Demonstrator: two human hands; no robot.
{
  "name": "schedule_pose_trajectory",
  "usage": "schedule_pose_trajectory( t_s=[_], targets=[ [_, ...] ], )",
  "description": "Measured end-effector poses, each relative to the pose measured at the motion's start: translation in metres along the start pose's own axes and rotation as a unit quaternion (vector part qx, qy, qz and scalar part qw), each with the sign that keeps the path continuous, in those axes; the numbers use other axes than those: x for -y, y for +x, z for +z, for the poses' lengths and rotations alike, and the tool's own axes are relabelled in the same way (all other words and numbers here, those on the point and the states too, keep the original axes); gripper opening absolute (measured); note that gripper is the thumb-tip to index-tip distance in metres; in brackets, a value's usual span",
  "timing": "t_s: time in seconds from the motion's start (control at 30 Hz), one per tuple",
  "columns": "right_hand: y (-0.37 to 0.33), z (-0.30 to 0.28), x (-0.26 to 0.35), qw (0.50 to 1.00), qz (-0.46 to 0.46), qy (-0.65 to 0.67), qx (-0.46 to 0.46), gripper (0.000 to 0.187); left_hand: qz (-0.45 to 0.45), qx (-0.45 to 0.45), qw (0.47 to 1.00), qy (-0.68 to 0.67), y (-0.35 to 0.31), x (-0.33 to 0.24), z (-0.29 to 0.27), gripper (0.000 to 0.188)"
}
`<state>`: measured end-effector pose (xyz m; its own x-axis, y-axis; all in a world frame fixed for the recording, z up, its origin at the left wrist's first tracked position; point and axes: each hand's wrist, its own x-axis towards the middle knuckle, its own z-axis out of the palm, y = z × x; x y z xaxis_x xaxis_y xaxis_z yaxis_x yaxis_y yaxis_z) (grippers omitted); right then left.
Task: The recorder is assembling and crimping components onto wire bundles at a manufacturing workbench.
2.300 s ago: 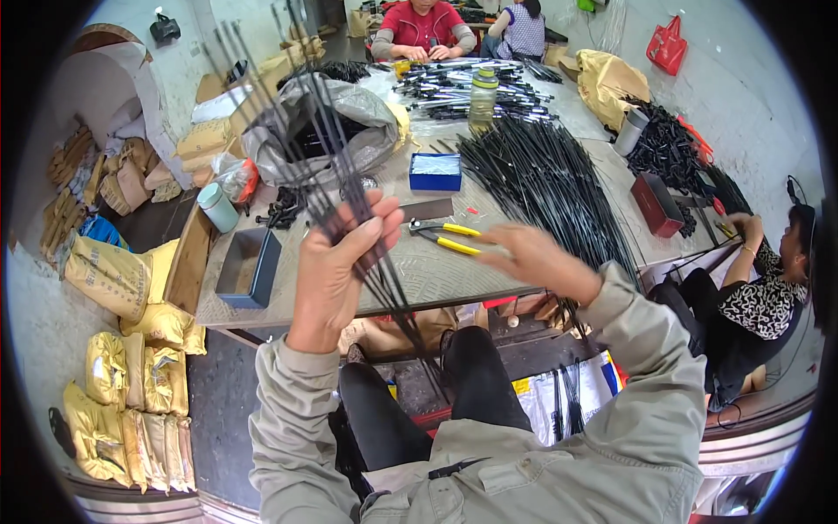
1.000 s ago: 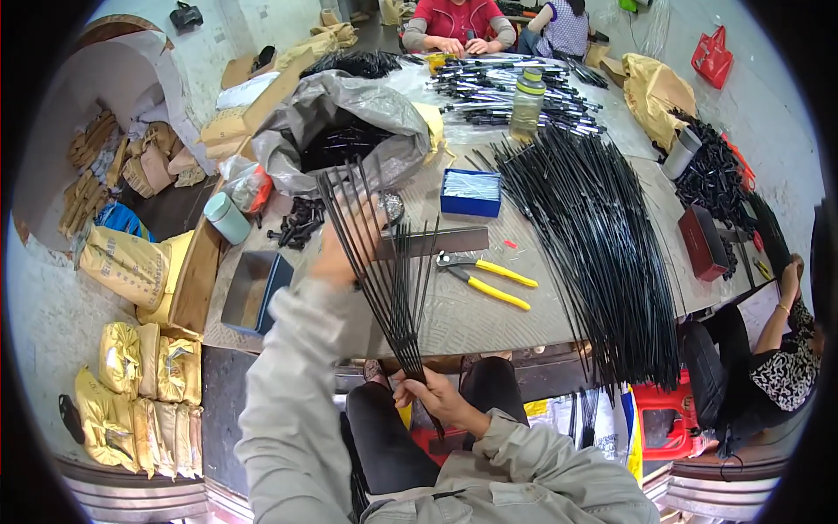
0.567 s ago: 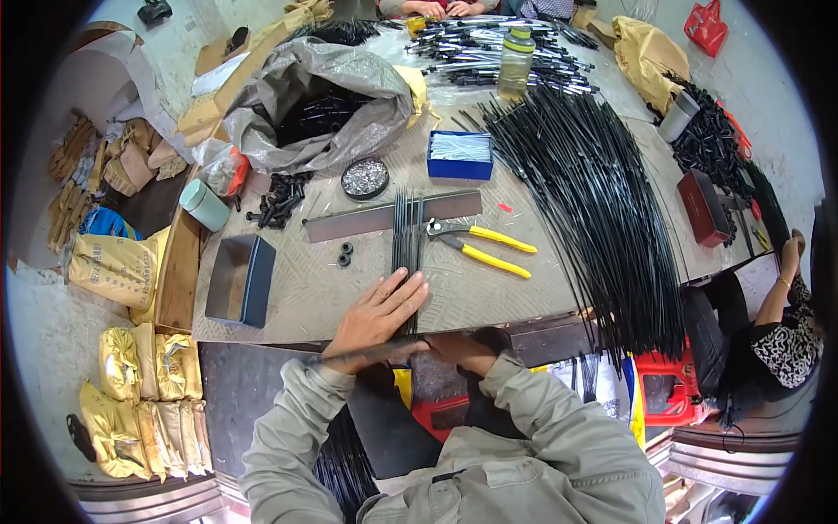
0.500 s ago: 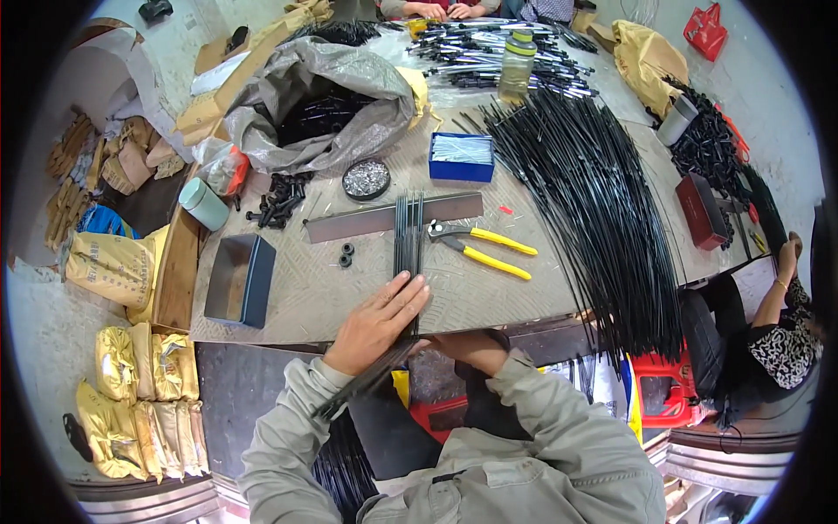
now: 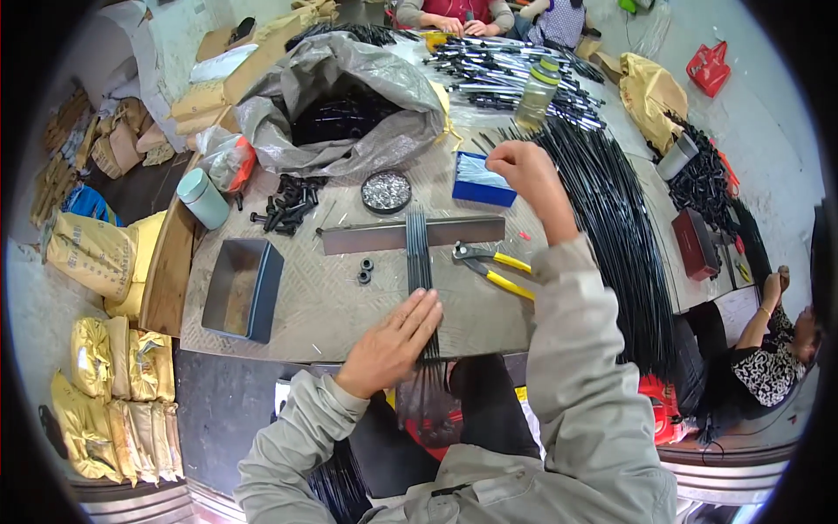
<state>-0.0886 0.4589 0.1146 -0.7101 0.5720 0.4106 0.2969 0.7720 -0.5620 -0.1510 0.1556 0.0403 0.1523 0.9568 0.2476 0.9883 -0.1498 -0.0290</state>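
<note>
My left hand [image 5: 397, 341] lies flat, fingers stretched, on a bundle of thin black rods [image 5: 417, 253]. The bundle crosses a flat metal bar [image 5: 362, 237], and its near ends hang past the table's front edge. Raised beside the blue box [image 5: 483, 194] of thin whitish sticks [image 5: 478, 170] is my right hand [image 5: 528, 170]. Its fingers are curled closed; whether anything is between them cannot be made out. Yellow-handled pincers [image 5: 493, 266] lie right of the bundle, partly behind my right sleeve. Beyond the bar stands a round black dish [image 5: 386, 190] of small shiny metal pieces.
A big pile of long black rods [image 5: 611, 236] covers the right side. At left are an empty blue-grey box [image 5: 266, 293], black bolt-like parts [image 5: 292, 205], a pale green cup [image 5: 202, 199] and a grey sack [image 5: 349, 65]. A bottle [image 5: 537, 92] stands behind. Other people sit nearby.
My right hand has risen from below the table edge to beside the blue box. My left hand still rests on the rods, whose near ends now hang down. The view has shifted slightly.
</note>
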Motion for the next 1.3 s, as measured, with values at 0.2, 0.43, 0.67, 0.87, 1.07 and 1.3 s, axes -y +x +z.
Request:
schedule_pose_trajectory(
  t_s=[0.2,0.43,0.67,0.87,1.07,1.3],
  targets=[
    [0.036,0.040,-0.041,0.971,0.055,-0.205,0.112,0.015,0.013,-0.008,0.999,-0.029,-0.001,0.006,0.002,0.059],
    [0.044,0.040,-0.064,0.986,-0.054,-0.139,0.075,0.011,-0.009,0.001,0.999,-0.043,-0.002,0.003,0.003,0.061],
    [0.004,0.034,-0.020,0.993,-0.119,-0.009,0.010,0.006,-0.084,0.041,0.992,-0.082,0.008,0.001,-0.011,0.062],
    [-0.037,0.058,0.001,0.981,-0.157,0.061,0.096,0.005,-0.105,0.042,0.990,-0.080,0.011,-0.003,-0.006,0.061],
    [-0.041,0.052,-0.003,0.983,-0.165,-0.016,0.084,0.008,-0.113,0.040,0.986,-0.113,0.019,-0.004,-0.010,0.057],
    [-0.039,0.054,-0.003,0.984,-0.150,-0.044,0.085,0.010,-0.105,0.054,0.987,-0.107,0.017,0.000,-0.009,0.058]
  ],
)
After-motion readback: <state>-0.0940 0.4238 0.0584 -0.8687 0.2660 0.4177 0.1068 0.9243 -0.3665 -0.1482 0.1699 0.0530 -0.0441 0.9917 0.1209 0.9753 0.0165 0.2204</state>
